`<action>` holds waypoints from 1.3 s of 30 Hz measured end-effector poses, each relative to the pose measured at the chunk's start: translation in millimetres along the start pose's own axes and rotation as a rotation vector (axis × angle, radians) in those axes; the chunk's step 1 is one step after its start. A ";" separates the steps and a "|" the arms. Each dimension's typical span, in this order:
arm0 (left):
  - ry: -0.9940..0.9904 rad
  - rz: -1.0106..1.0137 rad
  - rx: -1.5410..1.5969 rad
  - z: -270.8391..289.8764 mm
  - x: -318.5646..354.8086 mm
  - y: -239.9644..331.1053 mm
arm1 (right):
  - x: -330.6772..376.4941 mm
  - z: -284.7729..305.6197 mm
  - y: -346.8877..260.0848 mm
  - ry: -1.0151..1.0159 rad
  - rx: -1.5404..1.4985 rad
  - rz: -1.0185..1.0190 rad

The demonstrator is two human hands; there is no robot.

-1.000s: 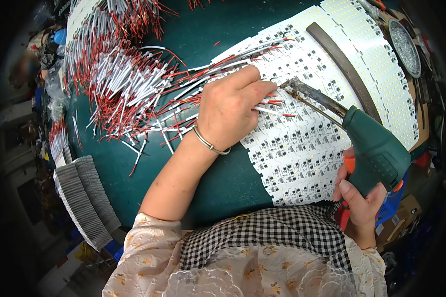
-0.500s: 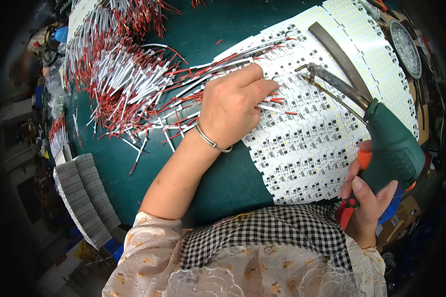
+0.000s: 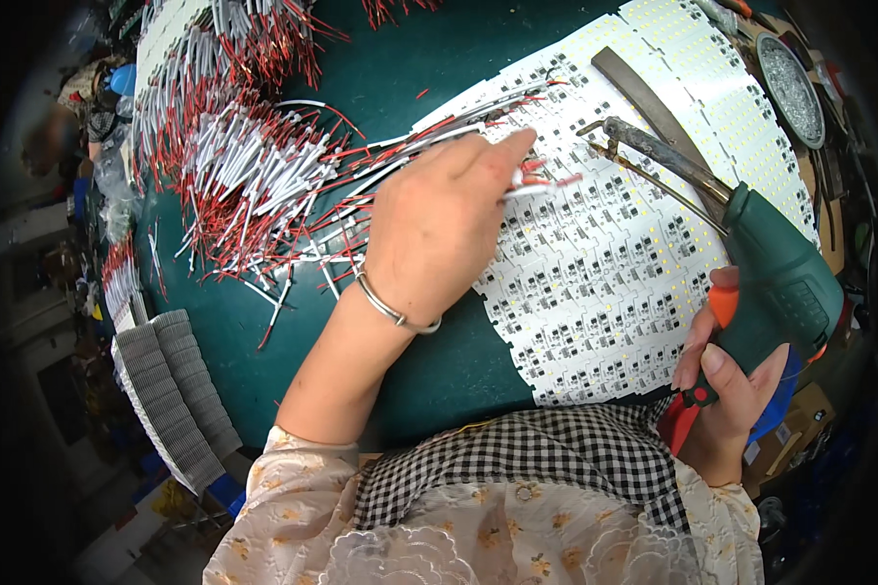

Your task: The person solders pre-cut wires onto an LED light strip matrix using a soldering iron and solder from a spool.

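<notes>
A worker at a dark green bench [image 3: 439, 58] is assembling LED circuit panels, seen from above. The left hand [image 3: 437, 229] is reaching across the bench, its thumb and fingers pinched together on a short red-and-white wire [image 3: 541, 182] whose red tip is lying over the white panel of LED circuit boards [image 3: 605, 283]. A thin metal bangle [image 3: 390, 310] is circling that wrist. The right hand [image 3: 727, 390] is gripping a green pistol-style soldering gun [image 3: 780, 283], fingers wrapped tight around its handle and one fingertip resting on the orange trigger [image 3: 723, 303]. The gun's dark metal tip [image 3: 605, 132] is hovering over the upper part of the panel, just to the right of the wire end; whether it is touching the board cannot be told.

A large heap of cut red-and-white wires [image 3: 234, 175] is sprawling over the bench to the left of the panel, with several strands trailing under the left hand. A second strip of LED boards with yellow chips [image 3: 732, 107] is lying along the panel's upper right side, and a flat dark metal bar [image 3: 644, 97] is resting across it. A round tin of small metal bits [image 3: 790, 88] is sitting at the far right edge. Stacked grey ribbed strips [image 3: 171, 390] are hanging off the bench's lower left edge. The worker is wearing a checked apron [image 3: 537, 468] over a floral blouse [image 3: 293, 507].
</notes>
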State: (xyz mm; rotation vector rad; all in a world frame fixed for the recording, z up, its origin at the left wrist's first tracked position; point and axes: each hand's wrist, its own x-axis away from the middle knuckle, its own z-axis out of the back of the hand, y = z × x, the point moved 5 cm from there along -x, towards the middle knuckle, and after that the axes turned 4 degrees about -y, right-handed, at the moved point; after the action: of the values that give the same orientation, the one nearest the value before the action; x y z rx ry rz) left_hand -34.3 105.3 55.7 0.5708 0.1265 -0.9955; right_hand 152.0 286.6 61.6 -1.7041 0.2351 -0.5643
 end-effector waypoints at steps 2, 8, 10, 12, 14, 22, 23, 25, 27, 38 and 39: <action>0.064 0.041 0.020 -1.0 0.5 -1.7 | -1.4 2.8 -0.7 0.071 0.028 0.043; 0.101 0.038 -0.009 -11.7 4.4 -8.1 | -1.7 4.6 1.3 -0.072 -0.037 0.012; 0.116 0.028 -0.014 -17.4 2.8 -9.5 | -3.8 4.9 3.2 -0.081 -0.040 0.014; 0.131 0.020 -0.019 -17.7 2.9 -10.0 | -4.9 4.7 3.6 -0.086 -0.042 0.015; 0.096 -0.007 -0.024 -16.9 3.3 -7.7 | -5.5 3.9 2.6 -0.091 -0.045 0.016; 0.132 -0.042 0.016 -18.0 4.4 -9.6 | -7.2 1.5 6.5 -0.128 -0.022 -0.014; 0.124 -0.034 0.022 -18.4 4.4 -10.0 | -7.1 0.9 6.8 -0.128 -0.022 -0.015; 0.124 -0.034 0.017 -19.4 4.3 -9.9 | -6.9 -0.5 6.9 -0.112 -0.043 -0.017; 0.124 -0.033 0.012 -20.1 4.3 -8.6 | -7.1 -1.0 7.8 -0.110 -0.033 -0.034; 0.057 -0.037 -0.002 -18.9 1.9 -15.7 | -8.8 -2.8 7.6 -0.113 -0.018 -0.050; 0.056 -0.038 -0.002 -19.5 1.8 -16.3 | -8.8 -4.1 7.6 -0.107 -0.024 -0.058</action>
State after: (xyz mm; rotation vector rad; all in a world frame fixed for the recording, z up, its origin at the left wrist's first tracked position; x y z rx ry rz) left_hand -43.7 107.1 32.0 0.5966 0.1891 -1.0161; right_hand 143.6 285.4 52.6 -1.7632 0.1163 -0.5134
